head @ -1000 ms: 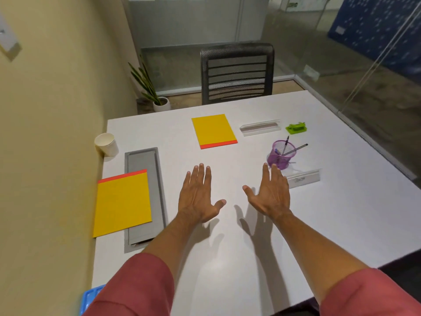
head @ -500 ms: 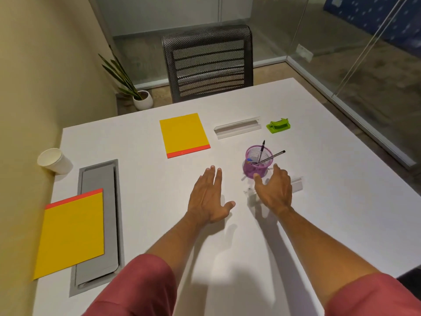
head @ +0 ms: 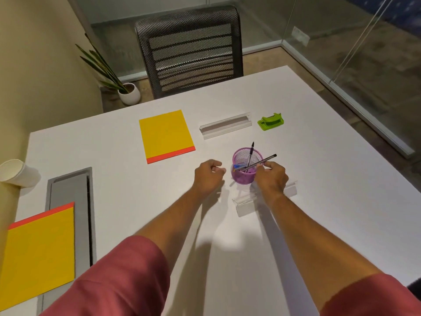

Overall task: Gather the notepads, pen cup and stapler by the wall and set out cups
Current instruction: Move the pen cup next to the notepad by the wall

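A purple mesh pen cup (head: pixel 243 176) with pens stands mid-table. My right hand (head: pixel 272 179) grips its right side, fingertips at the rim. My left hand (head: pixel 208 176) hovers just left of the cup, fingers curled, holding nothing, with a small gap to it. One yellow notepad (head: pixel 165 135) lies beyond my left hand. A second yellow notepad (head: pixel 38 249) lies at the near left, partly over a grey cable tray (head: pixel 70 190). The green stapler (head: pixel 270 121) sits at the far right. A white paper cup (head: pixel 18 173) rests by the left wall.
A clear name-plate holder (head: pixel 245 202) lies just under my right wrist; another name-plate holder (head: pixel 225 125) sits between the far notepad and the stapler. A black mesh chair (head: pixel 191 49) stands behind the table, a potted plant (head: pixel 127 92) in the corner. Glass wall on the right.
Both hands moved forward from flat and spread. The right hand closed on the pen cup's side; the left hand curled its fingers beside the cup. The view shifted closer.
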